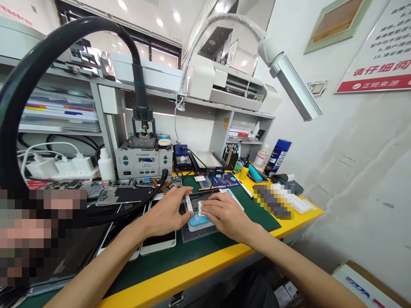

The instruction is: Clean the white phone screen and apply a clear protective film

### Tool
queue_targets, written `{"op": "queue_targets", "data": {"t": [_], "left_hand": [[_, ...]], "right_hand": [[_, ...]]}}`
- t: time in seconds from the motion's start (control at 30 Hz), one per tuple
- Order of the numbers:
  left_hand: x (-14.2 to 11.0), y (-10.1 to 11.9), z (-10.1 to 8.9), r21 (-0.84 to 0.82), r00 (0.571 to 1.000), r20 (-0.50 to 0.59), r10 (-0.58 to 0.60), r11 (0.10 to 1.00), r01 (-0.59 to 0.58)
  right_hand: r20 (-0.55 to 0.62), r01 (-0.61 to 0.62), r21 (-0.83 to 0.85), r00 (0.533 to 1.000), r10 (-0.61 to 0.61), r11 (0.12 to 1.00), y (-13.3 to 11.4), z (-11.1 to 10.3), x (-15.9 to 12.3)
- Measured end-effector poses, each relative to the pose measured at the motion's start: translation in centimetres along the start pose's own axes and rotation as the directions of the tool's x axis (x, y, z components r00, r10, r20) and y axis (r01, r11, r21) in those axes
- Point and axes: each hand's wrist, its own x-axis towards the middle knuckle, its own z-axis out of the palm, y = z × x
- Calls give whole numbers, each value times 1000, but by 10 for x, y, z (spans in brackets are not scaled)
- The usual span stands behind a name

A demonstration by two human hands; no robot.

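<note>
Near the middle of the bench lies a phone (193,197) with a dark glass face and a white edge. My left hand (167,211) grips its left end, thumb at the near corner and fingers at the far one. With bent fingers, my right hand (226,211) presses a crumpled white wipe (200,208) onto the glass and covers much of the phone. Beneath the phone shows a light-blue pad (198,220), which rests on a dark perforated plate (196,235).
A green mat (261,216) covers the yellow-edged bench (189,273). Tablets (159,241) lie to the left. Behind stand a grey hot-air station (144,161) and a small heating plate (208,160). A thick black hose (86,28) arches over the left side; a lamp (297,87) hangs at right.
</note>
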Motion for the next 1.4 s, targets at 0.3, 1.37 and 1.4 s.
{"op": "queue_targets", "data": {"t": [0.3, 1.37, 1.4], "left_hand": [[-1, 0, -3, -15, 998, 44, -48, 999, 49], [4, 7, 14, 40, 991, -77, -107, 993, 110], [5, 8, 15, 34, 989, -99, -112, 993, 116]], "right_hand": [[109, -52, -96, 992, 62, 994, 37, -29, -35], [519, -490, 432, 822, 236, 757, 119, -24, 30], [550, -502, 442, 806, 217, 744, 121, -26, 28]]}}
